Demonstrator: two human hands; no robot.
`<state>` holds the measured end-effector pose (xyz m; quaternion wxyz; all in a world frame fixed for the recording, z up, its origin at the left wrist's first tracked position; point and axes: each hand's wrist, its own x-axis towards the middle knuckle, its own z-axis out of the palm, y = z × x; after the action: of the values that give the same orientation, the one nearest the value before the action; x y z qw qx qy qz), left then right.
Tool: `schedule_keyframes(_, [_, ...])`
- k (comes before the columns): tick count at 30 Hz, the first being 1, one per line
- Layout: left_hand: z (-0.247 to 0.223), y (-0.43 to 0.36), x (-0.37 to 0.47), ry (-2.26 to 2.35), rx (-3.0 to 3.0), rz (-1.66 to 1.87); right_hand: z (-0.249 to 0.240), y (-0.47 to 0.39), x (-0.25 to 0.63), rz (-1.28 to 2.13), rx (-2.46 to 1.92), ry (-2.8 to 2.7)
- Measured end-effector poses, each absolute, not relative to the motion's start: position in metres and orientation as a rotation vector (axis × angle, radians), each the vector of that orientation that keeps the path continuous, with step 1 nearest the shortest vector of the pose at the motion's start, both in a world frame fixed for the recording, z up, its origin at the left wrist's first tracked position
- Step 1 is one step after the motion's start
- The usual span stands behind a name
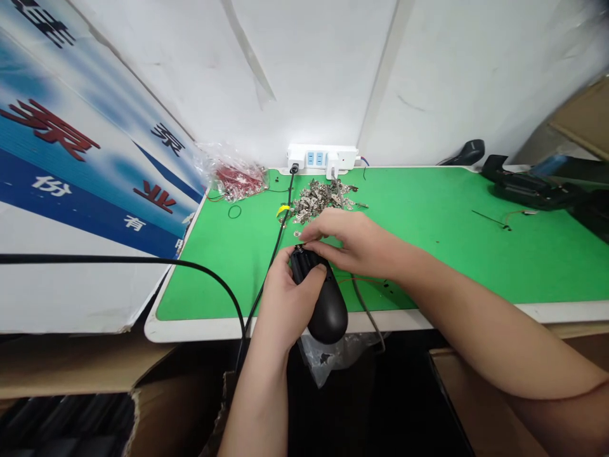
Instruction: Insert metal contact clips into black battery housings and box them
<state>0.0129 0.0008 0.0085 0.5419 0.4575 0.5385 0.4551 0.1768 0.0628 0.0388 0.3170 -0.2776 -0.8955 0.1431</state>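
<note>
A black rounded device (329, 312) is tilted over the front edge of the green table mat. Wrapped round its left side is my left hand (290, 292), with the thumb lying on top of it. My right hand (349, 241) pinches at the device's far end, where small metal parts show; what its fingertips hold is too small to name. Just beyond the hands lies a heap of small metal pieces (318, 200). A thin red wire (366, 279) runs out from the device to the right.
A white power strip (323, 158) stands against the wall, with a black cable (280, 235) running toward me. Back left is a plastic bag of red wires (240, 181). Black device parts (528, 190) lie at the right. Open cardboard boxes (162, 406) sit below.
</note>
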Motion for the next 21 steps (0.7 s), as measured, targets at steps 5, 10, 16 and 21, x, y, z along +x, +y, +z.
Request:
schedule_keyframes(5, [0.006,0.002,0.013,1.240,1.066,1.112,0.041,0.064,0.177,0.291,-0.703,-2.481])
schedule_keyframes(10, [0.002,0.002,0.013,1.238,1.067,1.112,0.037,0.067,0.176,0.277,-0.690,-2.472])
schedule_keyframes(16, [0.004,0.002,0.012,1.250,1.082,1.121,0.032,0.070,0.174,0.270,-0.696,-2.463])
schedule_keyframes(21, [0.004,0.003,0.013,1.227,1.033,1.162,0.030,0.068,0.170,0.360,-0.758,-2.367])
